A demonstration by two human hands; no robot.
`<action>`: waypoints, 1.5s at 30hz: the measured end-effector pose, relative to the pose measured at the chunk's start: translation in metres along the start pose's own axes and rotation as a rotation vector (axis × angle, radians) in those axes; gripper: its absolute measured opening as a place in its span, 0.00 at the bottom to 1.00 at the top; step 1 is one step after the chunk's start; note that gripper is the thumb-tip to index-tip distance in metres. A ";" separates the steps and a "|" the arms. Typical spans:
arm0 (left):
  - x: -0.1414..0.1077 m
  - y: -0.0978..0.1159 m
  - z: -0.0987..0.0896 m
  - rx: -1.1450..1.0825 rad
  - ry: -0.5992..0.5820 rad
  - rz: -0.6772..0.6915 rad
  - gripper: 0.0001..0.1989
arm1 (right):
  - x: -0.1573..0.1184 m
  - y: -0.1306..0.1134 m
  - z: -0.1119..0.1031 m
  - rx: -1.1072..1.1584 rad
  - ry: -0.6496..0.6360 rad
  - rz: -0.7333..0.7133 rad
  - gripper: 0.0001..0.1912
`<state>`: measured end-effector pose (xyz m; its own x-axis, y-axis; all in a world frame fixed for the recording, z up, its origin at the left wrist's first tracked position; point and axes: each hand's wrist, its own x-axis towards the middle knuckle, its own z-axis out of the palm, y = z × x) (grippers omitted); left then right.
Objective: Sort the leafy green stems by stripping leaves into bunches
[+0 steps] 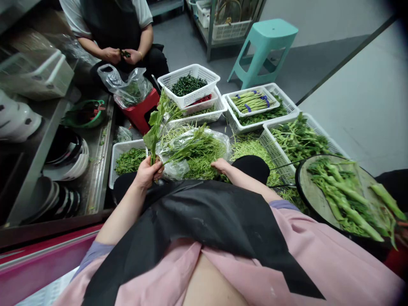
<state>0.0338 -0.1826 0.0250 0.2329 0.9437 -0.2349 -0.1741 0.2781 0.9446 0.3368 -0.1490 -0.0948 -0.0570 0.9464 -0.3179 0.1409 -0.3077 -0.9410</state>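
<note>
My left hand (149, 173) is closed around a stalk of leafy greens (155, 127), its leaves pointing up and away from me. Over the open plastic bag (225, 142) in front of my lap, my right hand (221, 166) has its fingers pinched together; what they hold, if anything, is too small to make out. Thin green stems and leaves (204, 159) fill that bag. Just beyond my left hand stands a white basket (112, 168) of loose green leaves (130, 161).
Beyond the bag stand stacked white baskets (194, 70), one holding green chilies (188, 85). Asparagus (250, 102) and more greens lie in baskets to the right. A round board (366, 178) carries thick stalks. Across from me sits a person (111, 25) in an apron. A turquoise stool (270, 29) stands behind.
</note>
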 end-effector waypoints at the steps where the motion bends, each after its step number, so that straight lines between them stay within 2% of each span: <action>1: 0.000 0.000 -0.001 -0.010 -0.007 -0.011 0.25 | 0.000 0.003 0.004 0.004 -0.036 0.049 0.20; 3: 0.000 0.000 -0.002 -0.018 -0.013 -0.029 0.26 | 0.000 -0.001 0.010 -0.055 -0.071 0.142 0.21; 6: 0.001 -0.002 -0.005 -0.022 -0.015 -0.052 0.27 | -0.005 -0.027 0.011 -0.008 -0.121 0.187 0.20; 8: 0.002 -0.004 -0.007 -0.025 -0.023 -0.071 0.26 | -0.014 -0.054 0.009 0.200 -0.159 0.111 0.20; 11: 0.005 -0.008 -0.007 -0.023 -0.039 -0.092 0.26 | -0.029 -0.093 0.009 0.509 -0.174 -0.096 0.29; 13: 0.007 -0.010 -0.007 -0.016 -0.049 -0.104 0.25 | -0.035 -0.111 0.012 0.570 -0.139 -0.171 0.32; 15: 0.008 -0.011 -0.006 -0.008 -0.061 -0.109 0.25 | -0.036 -0.118 0.016 0.584 -0.076 -0.192 0.30; 19: 0.007 -0.011 -0.003 0.010 -0.072 -0.105 0.24 | -0.031 -0.113 0.018 0.453 0.092 -0.266 0.22; 23: 0.005 -0.008 0.005 0.046 -0.044 -0.117 0.24 | -0.026 -0.099 0.010 -0.062 0.289 -0.444 0.13; 25: 0.004 -0.006 0.010 0.079 -0.036 -0.129 0.24 | -0.019 -0.092 0.001 -0.282 0.356 -0.482 0.11; 28: 0.002 -0.003 0.012 0.109 -0.039 -0.148 0.24 | -0.002 -0.080 -0.019 -0.444 0.512 -0.441 0.15; 30: 0.001 0.000 0.007 0.122 -0.030 -0.140 0.24 | 0.010 -0.071 -0.032 -0.557 0.571 -0.347 0.19; 31: 0.001 0.002 0.004 0.133 -0.019 -0.126 0.24 | 0.015 -0.066 -0.037 -0.642 0.534 -0.287 0.21; 33: 0.002 0.005 -0.002 0.171 0.010 -0.092 0.23 | 0.022 -0.056 -0.038 -0.845 0.329 -0.169 0.23; 35: 0.006 0.007 -0.004 0.215 0.036 -0.059 0.24 | 0.024 -0.046 -0.029 -0.998 0.105 -0.070 0.25; 37: 0.010 0.008 -0.002 0.262 0.051 -0.027 0.23 | 0.023 -0.038 -0.016 -1.054 -0.016 -0.020 0.24; 40: 0.016 0.008 0.002 0.344 0.057 0.017 0.21 | 0.018 -0.034 -0.007 -1.067 -0.067 -0.017 0.24; 42: 0.018 0.008 0.005 0.387 0.056 0.037 0.20 | 0.012 -0.039 -0.012 -1.079 -0.055 -0.043 0.18; 43: 0.019 0.008 0.005 0.400 0.056 0.043 0.20 | 0.007 -0.044 -0.016 -1.076 -0.012 -0.063 0.13; 45: 0.019 0.009 0.007 0.416 0.048 0.047 0.20 | -0.005 -0.058 -0.024 -1.029 0.146 -0.156 0.16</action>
<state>0.0432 -0.1629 0.0305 0.1869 0.9637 -0.1906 0.2196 0.1481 0.9643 0.3525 -0.1339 -0.0355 -0.0366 0.9921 -0.1204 0.9179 -0.0142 -0.3965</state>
